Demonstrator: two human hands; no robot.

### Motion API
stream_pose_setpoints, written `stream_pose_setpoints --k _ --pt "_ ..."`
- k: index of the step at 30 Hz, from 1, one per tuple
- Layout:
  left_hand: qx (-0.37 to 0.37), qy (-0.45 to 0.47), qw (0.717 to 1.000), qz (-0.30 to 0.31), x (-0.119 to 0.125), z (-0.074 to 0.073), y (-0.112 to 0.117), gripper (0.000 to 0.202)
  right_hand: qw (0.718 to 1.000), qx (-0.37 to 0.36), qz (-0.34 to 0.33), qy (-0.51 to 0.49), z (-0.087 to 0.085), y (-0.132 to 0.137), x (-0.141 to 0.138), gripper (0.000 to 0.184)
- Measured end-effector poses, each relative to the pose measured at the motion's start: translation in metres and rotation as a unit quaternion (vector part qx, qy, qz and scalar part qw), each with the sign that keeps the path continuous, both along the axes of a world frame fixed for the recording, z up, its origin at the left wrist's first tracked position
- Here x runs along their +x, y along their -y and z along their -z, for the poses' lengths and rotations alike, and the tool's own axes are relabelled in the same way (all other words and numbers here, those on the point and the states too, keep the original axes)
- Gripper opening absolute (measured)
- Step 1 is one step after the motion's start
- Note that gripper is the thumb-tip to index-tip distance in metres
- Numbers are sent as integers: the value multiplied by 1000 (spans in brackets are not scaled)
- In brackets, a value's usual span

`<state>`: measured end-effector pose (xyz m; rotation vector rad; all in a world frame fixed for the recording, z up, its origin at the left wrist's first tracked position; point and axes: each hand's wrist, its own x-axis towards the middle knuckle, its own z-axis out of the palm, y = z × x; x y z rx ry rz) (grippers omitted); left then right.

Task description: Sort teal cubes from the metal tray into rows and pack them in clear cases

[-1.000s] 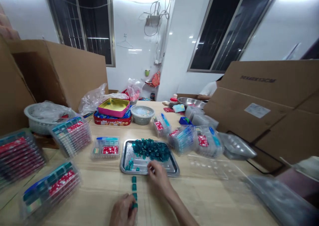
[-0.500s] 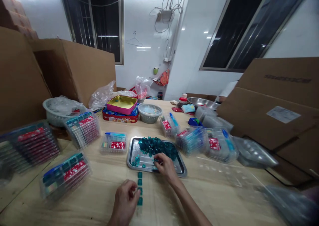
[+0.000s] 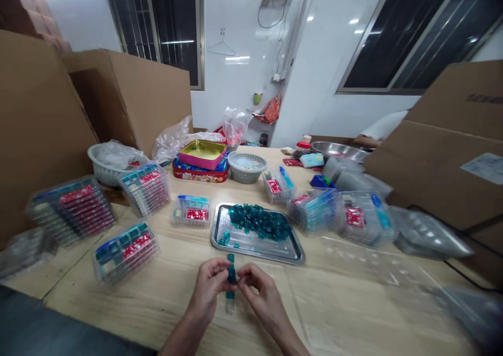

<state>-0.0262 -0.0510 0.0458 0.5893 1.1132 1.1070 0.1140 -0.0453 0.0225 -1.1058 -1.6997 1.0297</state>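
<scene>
A short upright row of translucent teal cube-like pieces [image 3: 230, 295] lies on the table in front of me, with a clear end nearest me. My left hand [image 3: 208, 288] is closed at the left side of the row, thumb and finger pinching at a teal piece [image 3: 231, 275]. From the right, my right hand [image 3: 261, 290] meets it, its fingertips pinched at the same spot; the fingers partly hide what is between them. Just beyond both hands is a metal tray [image 3: 255, 247] bearing a heap of loose teal pieces [image 3: 259, 222].
Clear plastic cases with red and blue contents stand in stacks at the left [image 3: 126, 254] and right [image 3: 314, 209]. A single case [image 3: 191, 211] sits left of the tray. Farther back are a pink tin [image 3: 202, 159] and a grey basket [image 3: 247, 174]. Cardboard boxes [image 3: 153, 99] flank the table.
My right hand has left the tray and come back toward me to the row, beside my left hand. The whole view has shifted, with the table things appearing farther right and slightly higher.
</scene>
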Motion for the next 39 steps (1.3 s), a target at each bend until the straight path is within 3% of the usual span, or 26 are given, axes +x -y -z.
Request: stream_pose_setpoints --k 7,10,15,19,24,28,32,36,39 --pt "-11 -7 1000 16 -1 -4 3 53 982 153 -32 102 -9 10 -3 14" --pt "-23 10 1000 -4 -3 -2 2 52 975 177 -43 132 -7 10 -2 16" --pt "-33 32 999 -9 -9 1 2 42 989 113 -44 81 -5 8 -1 13" --pt "-32 47 998 16 -11 2 6 35 999 15 -42 -3 -6 6 -3 12" --pt "-24 33 996 85 -12 -1 11 32 986 -105 -60 -112 -1 5 -3 16" --pt "-5 29 990 135 -13 0 12 32 972 -150 -74 -166 1 5 -4 24" --pt "-5 -48 984 171 -17 1 11 35 952 -221 -70 -200 1 5 -4 31" --pt "-31 -148 975 163 -21 7 12 31 922 -284 -104 -242 10 6 -1 34" --pt "-26 -233 957 173 -22 16 17 20 925 -289 -115 -220 21 10 -1 31"
